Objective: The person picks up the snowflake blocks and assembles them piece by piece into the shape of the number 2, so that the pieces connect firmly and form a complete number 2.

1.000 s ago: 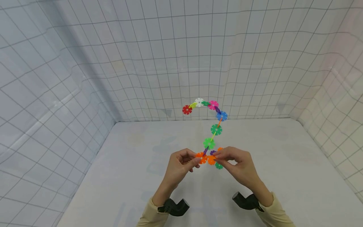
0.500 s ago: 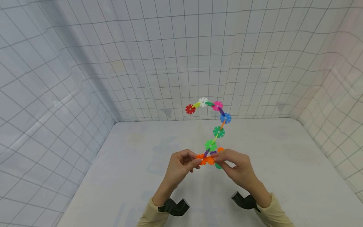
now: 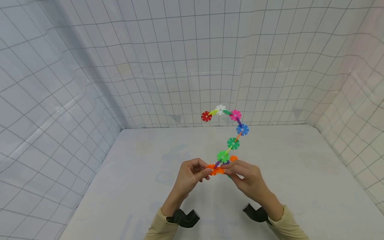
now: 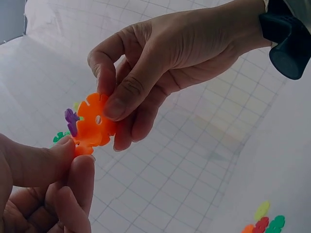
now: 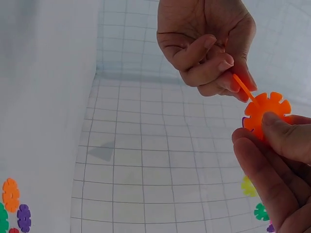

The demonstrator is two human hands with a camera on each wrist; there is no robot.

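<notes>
**Two hands pinching the low end of a snowflake-disc chain**

The left hand [image 3: 190, 173] is sitting just left of the orange disc [image 3: 212, 169], its thumb and forefinger curled and pinching that disc's left edge. In the right wrist view the same hand [image 5: 209, 43] is gripping a thin orange disc seen edge-on [image 5: 243, 87], which is slotting into the flat orange disc [image 5: 266, 114]. The orange disc is being held above the white table [image 3: 135, 186], at the bottom end of the disc chain [image 3: 233, 143].

From the orange disc the chain is rising up and to the right through a purple piece, a light green disc [image 3: 223, 156], a dark green disc and a blue disc [image 3: 242, 129], then arching back leftward over a pink disc and a white disc to a red disc [image 3: 206, 116], which is hanging well above the orange disc against the gridded wall [image 3: 180, 66].

Just right of the orange disc, the right hand [image 3: 247, 180] is clasping the joint, its thumb pressing on the disc's face and its fingers curled behind it. In the left wrist view this hand [image 4: 170, 53] is pinching the orange disc [image 4: 92, 124], with the purple piece [image 4: 72, 120] touching the disc's left side.
</notes>
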